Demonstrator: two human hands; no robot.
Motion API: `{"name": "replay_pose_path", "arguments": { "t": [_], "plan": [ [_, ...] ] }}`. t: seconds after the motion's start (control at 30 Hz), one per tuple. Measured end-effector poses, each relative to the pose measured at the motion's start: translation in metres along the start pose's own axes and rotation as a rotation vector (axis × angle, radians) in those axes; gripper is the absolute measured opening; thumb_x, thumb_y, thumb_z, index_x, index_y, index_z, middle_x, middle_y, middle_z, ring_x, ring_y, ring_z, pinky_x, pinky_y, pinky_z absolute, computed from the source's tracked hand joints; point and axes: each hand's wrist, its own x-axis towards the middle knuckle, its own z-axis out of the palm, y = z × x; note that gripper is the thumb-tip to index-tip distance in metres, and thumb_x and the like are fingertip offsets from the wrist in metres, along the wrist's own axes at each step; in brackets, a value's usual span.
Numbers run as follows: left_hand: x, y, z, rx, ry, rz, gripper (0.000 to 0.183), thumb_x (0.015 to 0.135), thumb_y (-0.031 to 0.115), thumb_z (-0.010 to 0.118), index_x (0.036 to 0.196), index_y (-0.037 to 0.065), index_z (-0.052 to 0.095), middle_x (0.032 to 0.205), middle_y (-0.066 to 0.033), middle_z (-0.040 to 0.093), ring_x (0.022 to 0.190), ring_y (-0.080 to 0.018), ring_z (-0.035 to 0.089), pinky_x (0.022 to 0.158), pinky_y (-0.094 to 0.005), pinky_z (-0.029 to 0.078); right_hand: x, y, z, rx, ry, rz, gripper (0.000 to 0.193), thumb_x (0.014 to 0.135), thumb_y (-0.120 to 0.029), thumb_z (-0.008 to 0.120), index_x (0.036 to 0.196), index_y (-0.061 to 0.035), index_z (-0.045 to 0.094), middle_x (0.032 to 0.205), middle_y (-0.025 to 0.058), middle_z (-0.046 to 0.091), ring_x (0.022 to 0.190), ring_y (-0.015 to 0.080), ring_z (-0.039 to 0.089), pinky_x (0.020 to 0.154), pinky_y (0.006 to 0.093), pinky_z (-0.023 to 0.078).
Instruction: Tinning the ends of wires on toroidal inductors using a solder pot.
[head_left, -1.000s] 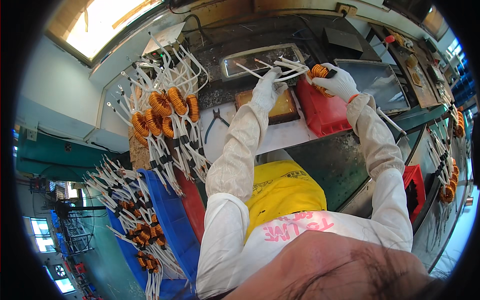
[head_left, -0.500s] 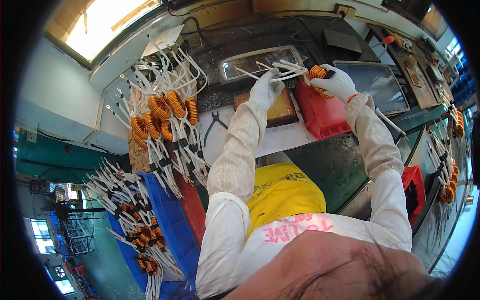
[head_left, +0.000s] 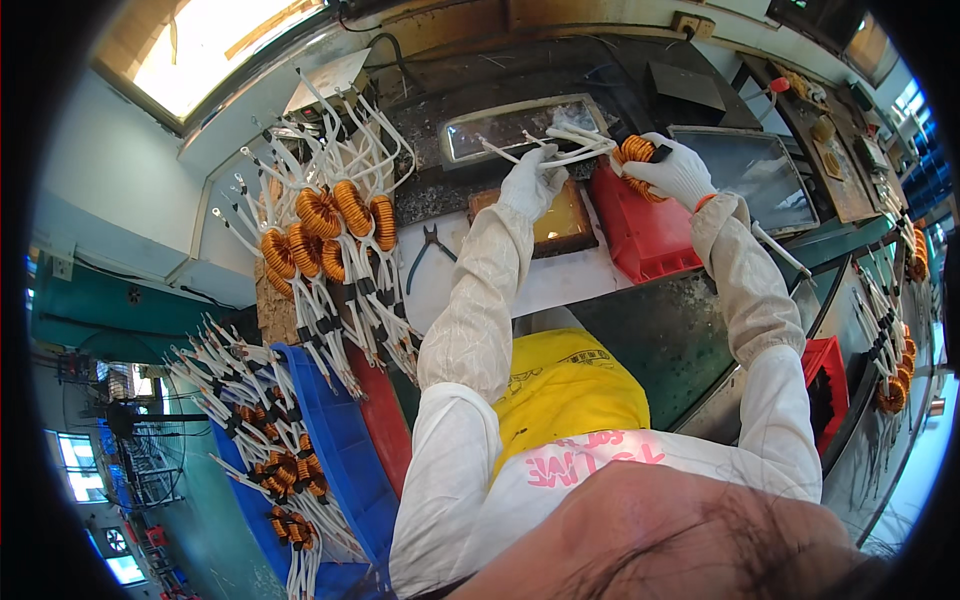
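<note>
My right hand (head_left: 680, 174), in a white glove, is closed round a copper-wound toroidal coil (head_left: 636, 158) above the red bin (head_left: 640, 225). White leads (head_left: 575, 150) run from the coil to the left, their bare ends over the framed glass pane (head_left: 478, 138). Also gloved, my left hand (head_left: 535, 183) is closed on these leads with thumb and fingers. Just below it a square tray with an amber surface (head_left: 562, 222) lies on a white sheet, partly hidden by my left hand and sleeve. Pliers with dark handles (head_left: 430, 250) rest left of my forearm.
Several finished-looking coils with white leads (head_left: 335, 225) are piled at the left. A blue crate (head_left: 345, 450) below them holds more coils. Further coils (head_left: 897, 370) lie at the far right, near a second red bin (head_left: 826, 385). A dark box (head_left: 683, 90) stands at the back.
Both hands keep their hold on the coil and its leads. The coil and leads have shifted only slightly, and the lead tips sit a little farther right.
</note>
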Motion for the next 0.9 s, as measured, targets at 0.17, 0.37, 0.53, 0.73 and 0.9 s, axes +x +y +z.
{"name": "replay_pose_path", "arguments": {
  "t": [0.17, 0.37, 0.53, 0.73, 0.9],
  "plan": [
    [0.0037, -0.0045, -0.0066, -0.02, -0.022, 0.017, 0.029, 0.1, 0.021, 0.051, 0.114, -0.002, 0.061, 0.104, -0.012, 0.062, 0.082, -0.0213, 0.062, 0.067, -0.0283, 0.058, 0.0008, 0.0004, 0.0006, -0.004, 0.0, -0.006, 0.075, 0.068, -0.063, 0.071, 0.13, -0.0227, 0.06, 0.112, 0.0157, 0.069, 0.104, 0.0341, 0.066, 0.09, 0.0404, 0.052],
    [0.0065, -0.0067, -0.0105, -0.05, -0.037, 0.02, 0.029, 0.099, 0.02, 0.052, 0.114, -0.003, 0.06, 0.104, -0.0134, 0.062, 0.082, -0.0223, 0.062, 0.068, -0.0288, 0.058, 0.0012, -0.0003, 0.001, -0.024, -0.007, 0.006, 0.076, 0.067, -0.064, 0.071, 0.13, -0.0231, 0.06, 0.112, 0.0153, 0.069, 0.104, 0.0345, 0.066, 0.091, 0.0405, 0.052],
    [0.0053, -0.0068, -0.0108, -0.044, -0.053, 0.013, 0.029, 0.099, 0.02, 0.051, 0.114, -0.003, 0.06, 0.103, -0.0144, 0.061, 0.082, -0.0231, 0.062, 0.067, -0.0289, 0.058, 0.002, 0.0017, 0.0025, -0.024, -0.002, 0.004, 0.077, 0.067, -0.063, 0.071, 0.131, -0.0229, 0.059, 0.113, 0.015, 0.069, 0.104, 0.0343, 0.066, 0.091, 0.0402, 0.052],
    [0.006, -0.0062, -0.0096, -0.056, -0.03, 0.013, 0.031, 0.1, 0.021, 0.05, 0.116, -0.004, 0.059, 0.104, -0.0152, 0.061, 0.082, -0.0235, 0.062, 0.067, -0.0292, 0.058, -0.0007, -0.003, -0.0006, -0.021, -0.002, 0.003, 0.075, 0.067, -0.062, 0.071, 0.13, -0.0226, 0.061, 0.113, 0.0144, 0.069, 0.105, 0.0338, 0.066, 0.091, 0.0401, 0.052],
    [0.0063, -0.0065, -0.0088, -0.047, -0.031, 0.007, 0.031, 0.1, 0.021, 0.049, 0.116, -0.004, 0.058, 0.104, -0.016, 0.061, 0.08, -0.0236, 0.062, 0.066, -0.0293, 0.058, -0.0002, -0.0003, -0.0002, -0.006, -0.003, -0.007, 0.073, 0.067, -0.061, 0.071, 0.128, -0.0226, 0.061, 0.112, 0.0142, 0.069, 0.104, 0.0337, 0.066, 0.091, 0.0401, 0.052]
  ]
}}
